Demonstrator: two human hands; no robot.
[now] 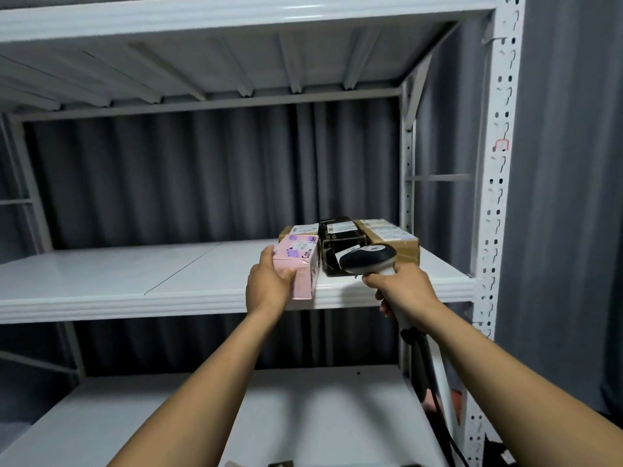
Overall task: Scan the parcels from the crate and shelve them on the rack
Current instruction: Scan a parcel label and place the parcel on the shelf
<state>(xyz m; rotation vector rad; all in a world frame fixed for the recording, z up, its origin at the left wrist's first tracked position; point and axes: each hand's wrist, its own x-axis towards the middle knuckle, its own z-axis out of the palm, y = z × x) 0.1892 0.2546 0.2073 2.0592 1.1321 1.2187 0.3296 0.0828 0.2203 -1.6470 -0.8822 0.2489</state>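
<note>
A pink box point(301, 264) lies at the front edge of the rack's middle shelf point(135, 278), and my left hand point(269, 284) grips its near left end. Just right of it sit a black parcel point(338, 244) and a brown cardboard parcel point(391, 239), with another labelled brown parcel point(300, 229) behind the pink box. My right hand point(404, 288) holds a white and black barcode scanner point(369, 259) by its handle, its head in front of the black parcel. The crate is out of view.
The white metal rack has an upper shelf point(236, 15) overhead, a lower shelf point(303, 416) below and a perforated upright point(495, 197) at the right. A grey curtain point(566, 197) hangs behind and beside it. The scanner's black cable point(435, 399) drops along the right post.
</note>
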